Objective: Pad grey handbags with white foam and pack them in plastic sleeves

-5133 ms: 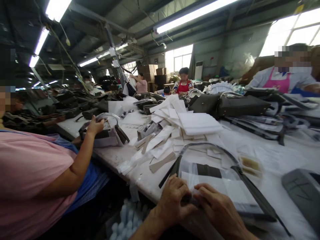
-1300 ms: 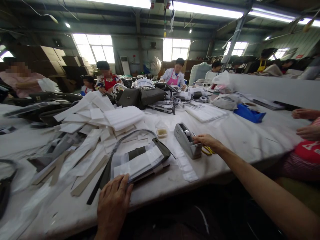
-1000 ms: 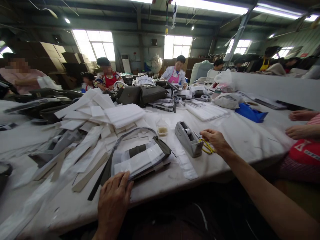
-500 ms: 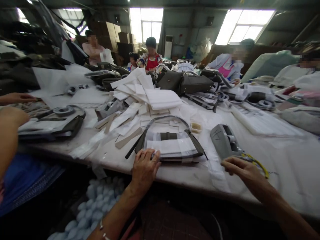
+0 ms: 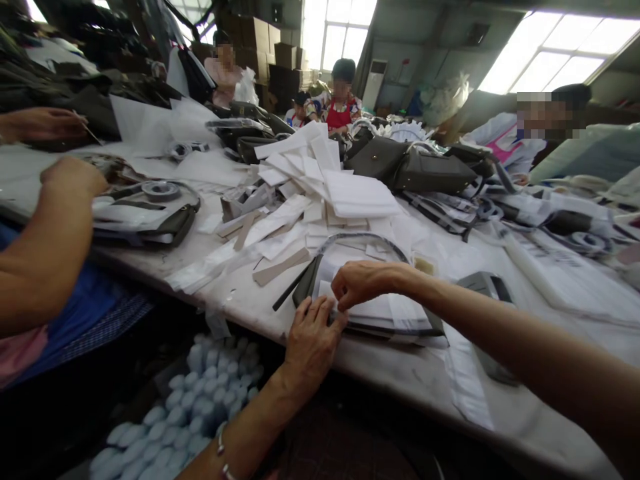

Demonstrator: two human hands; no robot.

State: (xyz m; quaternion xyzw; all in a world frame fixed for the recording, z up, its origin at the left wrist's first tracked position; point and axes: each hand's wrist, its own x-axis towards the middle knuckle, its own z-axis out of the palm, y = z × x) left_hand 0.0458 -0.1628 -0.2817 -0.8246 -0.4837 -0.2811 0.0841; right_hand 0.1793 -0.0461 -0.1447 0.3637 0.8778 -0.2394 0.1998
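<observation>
While the left hand (image 5: 313, 337) lies palm down with its fingers stretched over the near left edge of the wrapped bag (image 5: 373, 312), the right hand (image 5: 357, 283) sits just beside it, above the white packing, fingers curled inward, and I cannot tell whether they pinch anything. That bag lies flat at the table's near edge, its handle (image 5: 365, 239) arching away, and the right forearm cuts across its upper part, hiding much of the middle. Same forearm, same trouble: it crosses the grey tape dispenser (image 5: 483, 285), leaving the top and the lower end in sight, and the small tub (image 5: 424, 265) peeks out only partly behind it. Over on the left, a co-worker's arm (image 5: 47, 247) is cut off by the frame, beside another bag (image 5: 150, 220). Now the surface: a pale, scuffed table (image 5: 240, 307), heaped with white sheets (image 5: 357, 193) and dark bags (image 5: 415, 167) beyond. Below the edge, pale rounded pieces (image 5: 200, 393) crowd in shadow, hard to identify. At the back, bright windows (image 5: 345, 33), stacked cartons (image 5: 250, 47) and a person in a red apron (image 5: 340, 117), half screened by the heap.
</observation>
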